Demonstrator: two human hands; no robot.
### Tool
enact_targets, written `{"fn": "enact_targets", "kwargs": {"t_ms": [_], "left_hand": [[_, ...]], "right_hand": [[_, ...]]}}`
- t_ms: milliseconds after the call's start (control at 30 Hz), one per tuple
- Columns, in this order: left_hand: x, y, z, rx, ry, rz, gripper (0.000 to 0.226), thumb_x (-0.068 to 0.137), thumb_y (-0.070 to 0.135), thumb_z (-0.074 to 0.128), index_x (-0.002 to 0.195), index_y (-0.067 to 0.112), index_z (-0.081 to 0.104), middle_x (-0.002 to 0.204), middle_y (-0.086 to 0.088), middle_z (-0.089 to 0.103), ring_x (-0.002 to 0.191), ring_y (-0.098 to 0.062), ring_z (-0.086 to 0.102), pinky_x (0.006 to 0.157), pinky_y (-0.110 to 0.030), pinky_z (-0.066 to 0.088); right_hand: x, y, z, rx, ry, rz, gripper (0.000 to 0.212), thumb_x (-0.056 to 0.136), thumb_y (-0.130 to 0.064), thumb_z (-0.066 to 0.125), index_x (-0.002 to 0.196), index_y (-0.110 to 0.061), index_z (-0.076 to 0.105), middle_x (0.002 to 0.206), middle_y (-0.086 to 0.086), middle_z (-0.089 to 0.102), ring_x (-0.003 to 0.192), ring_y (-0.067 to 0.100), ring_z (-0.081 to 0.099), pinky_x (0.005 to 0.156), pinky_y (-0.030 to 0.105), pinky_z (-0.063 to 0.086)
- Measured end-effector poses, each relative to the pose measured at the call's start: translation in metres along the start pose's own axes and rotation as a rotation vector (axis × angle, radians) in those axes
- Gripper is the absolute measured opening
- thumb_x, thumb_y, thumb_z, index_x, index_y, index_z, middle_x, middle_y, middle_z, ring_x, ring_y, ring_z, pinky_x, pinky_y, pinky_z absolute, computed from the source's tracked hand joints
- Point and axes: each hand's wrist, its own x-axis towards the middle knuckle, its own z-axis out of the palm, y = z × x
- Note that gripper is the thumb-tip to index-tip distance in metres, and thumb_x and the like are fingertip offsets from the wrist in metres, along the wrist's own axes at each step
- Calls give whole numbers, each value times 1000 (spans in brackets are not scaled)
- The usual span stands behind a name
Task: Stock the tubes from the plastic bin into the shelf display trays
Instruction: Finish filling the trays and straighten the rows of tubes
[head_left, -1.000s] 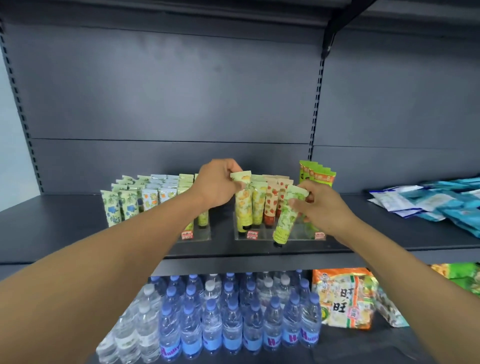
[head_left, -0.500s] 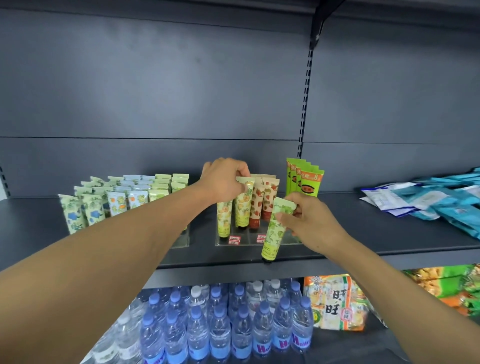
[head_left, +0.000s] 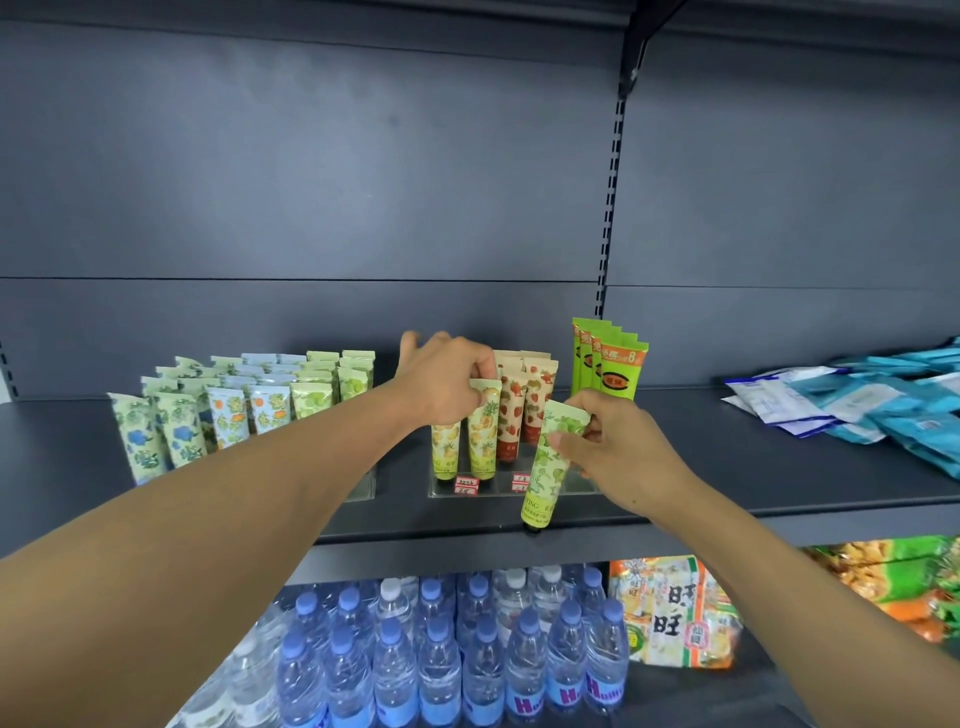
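Two bare hands are working at a dark matte shelf (head_left: 727, 488). The left hand (head_left: 441, 384) is pinching the flat crimped top of a glossy pineapple-print tube (head_left: 483, 441) standing cap-down in a clear acrylic display tray (head_left: 498, 488). The right hand (head_left: 613, 452) is curling thumb and fingers round the upper part of a soft green-print tube (head_left: 545, 467), which is hanging slightly tilted just in front of the tray (its dark round cap is pointing down over the shelf edge). Strawberry-print tubes (head_left: 519, 415) are standing behind.
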Motion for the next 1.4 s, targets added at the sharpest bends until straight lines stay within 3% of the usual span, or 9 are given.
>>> {"fn": "enact_targets", "kwargs": {"t_ms": [167, 467, 567, 733, 833, 967, 1133, 1233, 1400], "left_hand": [[-3, 2, 0, 20, 6, 0, 18, 86, 23, 64, 103, 30, 63, 112, 11, 61, 120, -15, 42, 108, -43, 15], [-9, -1, -5, -24, 38, 12, 26, 84, 24, 66, 108, 32, 59, 111, 16, 62, 120, -14, 38, 105, -42, 16], [-14, -5, -16, -36, 62, 15, 29, 84, 24, 65, 111, 31, 57, 111, 16, 62, 119, -15, 38, 102, -40, 19], [-36, -31, -47, -129, 72, -24, 26, 85, 18, 64, 110, 21, 58, 111, 6, 62, 113, -19, 49, 98, -38, 40], [-57, -52, -64, -132, 31, -82, 27, 83, 16, 64, 108, 21, 57, 102, 7, 60, 102, -18, 54, 93, -42, 47], [-83, -74, -77, -74, 7, -115, 28, 82, 15, 64, 108, 21, 57, 98, 7, 59, 98, -18, 54, 90, -41, 49], [-115, -92, -72, -62, -57, -154, 29, 82, 14, 63, 109, 22, 56, 101, 6, 60, 92, -17, 53, 88, -40, 49], [-127, -102, -71, -50, -109, -194, 31, 84, 14, 62, 113, 22, 55, 108, 3, 61, 92, -19, 56, 86, -39, 50], [-139, -114, -67, -42, -135, -218, 33, 82, 13, 63, 113, 21, 55, 112, 2, 61, 101, -20, 56, 87, -39, 50]], "right_hand": [[-2, -4, 3, 3, -5, -26, 26, 91, -16, 60, 77, -36, 49, 85, -16, 60, 87, 13, 61, 79, 31, 54], [-1, -11, 4, 6, -11, -37, 23, 90, -15, 60, 82, -34, 52, 85, -12, 63, 83, 14, 61, 75, 29, 52], [2, -16, 8, 5, -12, -25, 12, 90, -16, 61, 100, -22, 59, 96, -4, 66, 89, 18, 63, 81, 36, 54], [12, -40, 24, -28, -13, -66, 31, 87, -20, 64, 117, -16, 60, 104, 2, 67, 94, 22, 63, 84, 42, 53], [25, -63, 34, -80, -10, -124, 19, 87, -19, 64, 106, -15, 61, 98, 3, 67, 86, 20, 63, 70, 26, 46], [45, -95, 55, -145, 7, -226, 7, 89, -15, 60, 93, -18, 56, 86, 4, 63, 56, 11, 53, 41, 12, 35], [62, -111, 88, -271, -39, -228, 25, 95, -15, 52, 120, -11, 53, 105, 8, 58, 79, 18, 50, 69, 24, 35], [67, -114, 105, -298, -59, -195, 31, 96, -15, 50, 127, -11, 50, 124, 11, 55, 91, 21, 54, 75, 25, 36], [71, -116, 124, -370, -67, -176, 37, 97, -14, 50, 133, -10, 46, 134, 11, 51, 115, 28, 53, 88, 32, 43]]}}
